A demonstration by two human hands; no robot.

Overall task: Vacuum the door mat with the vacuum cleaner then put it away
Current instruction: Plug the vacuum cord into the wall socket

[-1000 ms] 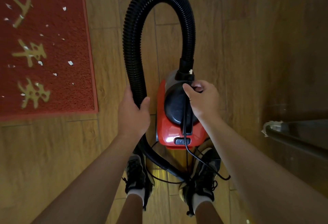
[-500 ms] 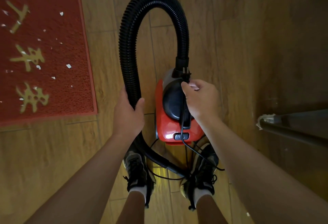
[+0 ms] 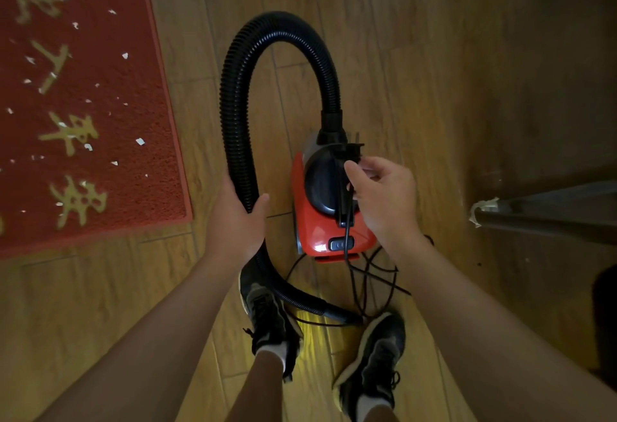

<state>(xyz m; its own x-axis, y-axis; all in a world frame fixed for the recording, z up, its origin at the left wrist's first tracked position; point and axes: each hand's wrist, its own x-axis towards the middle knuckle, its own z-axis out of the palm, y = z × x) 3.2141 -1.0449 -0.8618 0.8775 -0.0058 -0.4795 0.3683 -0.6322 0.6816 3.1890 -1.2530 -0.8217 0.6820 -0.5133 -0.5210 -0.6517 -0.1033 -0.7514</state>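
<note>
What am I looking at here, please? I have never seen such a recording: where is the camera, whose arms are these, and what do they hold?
No robot is here. A person wears one camera on the head, looking down, so you see their own arms and shoes. The left hand grips the black hose of a red vacuum cleaner, which stands on the wooden floor. The right hand pinches the black cord above the cleaner's body. To the left lies a red door mat, strewn with white scraps, so it is not yet vacuumed.
</note>
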